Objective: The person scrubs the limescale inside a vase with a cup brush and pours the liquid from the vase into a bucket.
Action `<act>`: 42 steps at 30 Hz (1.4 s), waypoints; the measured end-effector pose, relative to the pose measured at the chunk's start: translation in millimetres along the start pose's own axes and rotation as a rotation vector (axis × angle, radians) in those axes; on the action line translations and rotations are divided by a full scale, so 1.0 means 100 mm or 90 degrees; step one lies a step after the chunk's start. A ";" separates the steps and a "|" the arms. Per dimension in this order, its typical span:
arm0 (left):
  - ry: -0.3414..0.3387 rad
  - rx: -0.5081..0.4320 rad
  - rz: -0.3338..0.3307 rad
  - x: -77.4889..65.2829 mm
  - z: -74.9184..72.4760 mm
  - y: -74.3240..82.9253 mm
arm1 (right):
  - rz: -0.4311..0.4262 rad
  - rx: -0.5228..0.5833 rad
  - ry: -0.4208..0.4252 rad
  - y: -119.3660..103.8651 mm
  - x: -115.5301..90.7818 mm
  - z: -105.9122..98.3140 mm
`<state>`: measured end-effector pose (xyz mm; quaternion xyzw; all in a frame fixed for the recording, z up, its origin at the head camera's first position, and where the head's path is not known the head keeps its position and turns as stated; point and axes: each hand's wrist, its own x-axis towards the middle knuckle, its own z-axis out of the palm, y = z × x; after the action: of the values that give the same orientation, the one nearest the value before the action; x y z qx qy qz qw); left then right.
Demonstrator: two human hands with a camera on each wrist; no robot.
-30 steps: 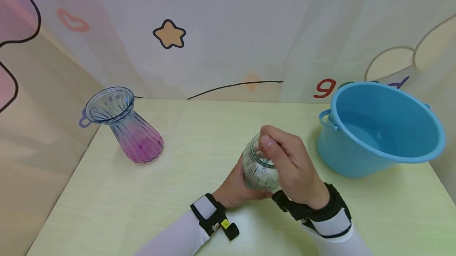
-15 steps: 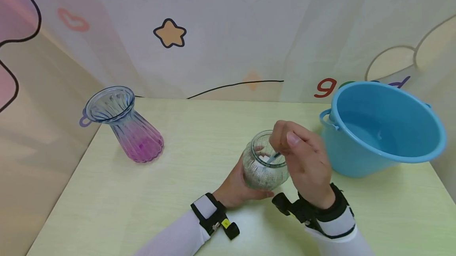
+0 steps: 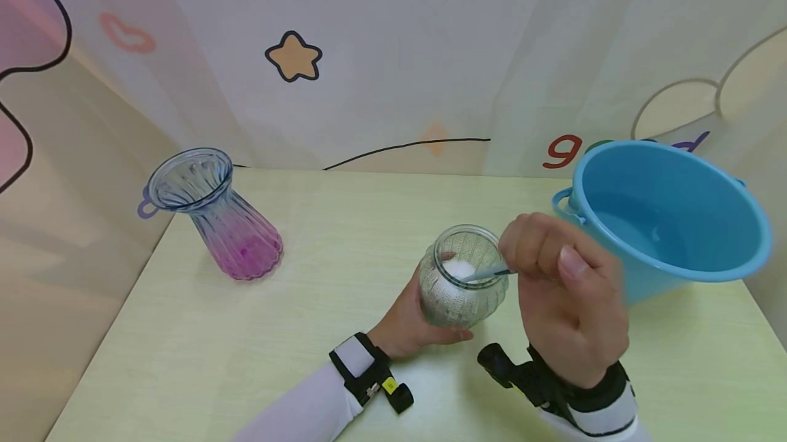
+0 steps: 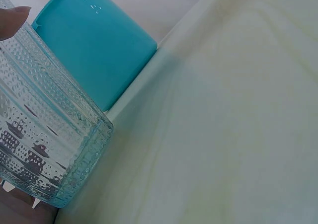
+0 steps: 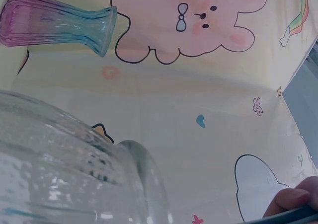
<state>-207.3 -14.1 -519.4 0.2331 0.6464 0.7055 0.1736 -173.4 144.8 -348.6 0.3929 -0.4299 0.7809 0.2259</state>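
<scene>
A ribbed clear glass jar (image 3: 455, 305) stands on the table with white stuff (image 3: 458, 269) visible inside. My left hand (image 3: 406, 324) is wrapped around its left side and lower front. At the jar's mouth, my right hand (image 3: 565, 298) pinches a thin blue-grey stick (image 3: 487, 273) that slants down over the rim into the jar. Its lower end is hidden, so I cannot tell what kind of tool it is. In the left wrist view the dimpled jar wall (image 4: 44, 119) fills the left edge. The stick (image 5: 288, 218) shows at the lower right in the right wrist view.
A pink-and-blue fluted glass vase (image 3: 236, 233) stands on the left of the pale table (image 3: 215, 360). On the right is a blue bucket (image 3: 639, 285) with a side loop, close behind my right hand. A printed cloth (image 3: 393, 59) hangs along the back.
My right hand has moved right and away from over the jar's mouth, tilting the stick lower toward the rim. My left hand stays on the jar. Vase and bucket stay put.
</scene>
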 end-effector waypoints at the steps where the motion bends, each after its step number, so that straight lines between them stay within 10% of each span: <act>1: -0.001 -0.001 0.000 0.00 0.00 0.00 | -0.004 0.007 0.000 -0.01 0.00 0.00; 42: -0.015 0.016 0.010 0.01 -0.01 0.02 | 0.179 -0.139 -0.082 0.20 -0.02 0.13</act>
<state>-208.4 -14.2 -517.0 0.2488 0.6514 0.6958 0.1724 -180.4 123.2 -355.8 0.3516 -0.5762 0.7266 0.1280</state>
